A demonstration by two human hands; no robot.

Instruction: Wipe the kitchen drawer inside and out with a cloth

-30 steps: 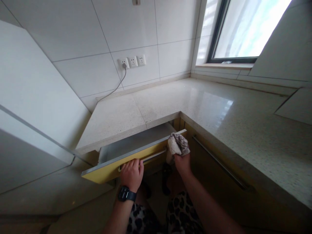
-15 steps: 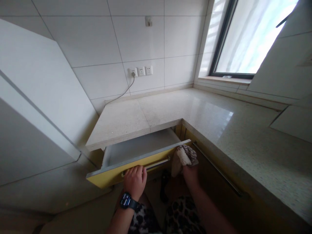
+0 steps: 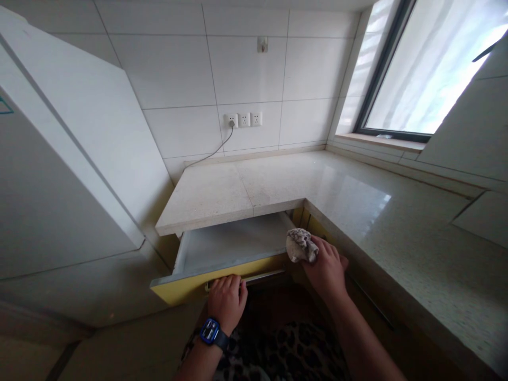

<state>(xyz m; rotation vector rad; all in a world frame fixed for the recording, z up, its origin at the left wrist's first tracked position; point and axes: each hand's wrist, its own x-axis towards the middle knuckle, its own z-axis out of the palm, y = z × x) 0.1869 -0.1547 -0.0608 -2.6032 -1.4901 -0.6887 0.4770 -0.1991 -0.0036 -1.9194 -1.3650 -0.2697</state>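
A yellow-fronted drawer [image 3: 178, 288] is pulled out beneath the countertop, its pale inside showing. My left hand [image 3: 227, 304], with a smartwatch [image 3: 210, 331] on the wrist, is wrapped round the left part of the drawer's metal bar handle [image 3: 264, 276]. At the drawer's right end, my right hand [image 3: 327, 267] grips a bunched cloth [image 3: 300, 244], whitish with a brown-purple pattern. The cloth is by the right end of the front's top edge; whether it touches the edge I cannot tell.
The pale stone countertop [image 3: 278, 177] forms an inner corner above the drawer. A tall white cabinet [image 3: 99, 116] stands at the left. Wall sockets [image 3: 244, 120] carry one plugged cord [image 3: 214, 153]. Right of me runs another cabinet handle [image 3: 371, 302], below the window [image 3: 428, 74].
My right hand has risen from in front of the drawer's right end to its top edge, carrying the cloth. My left hand stays on the handle. The view has shifted slightly.
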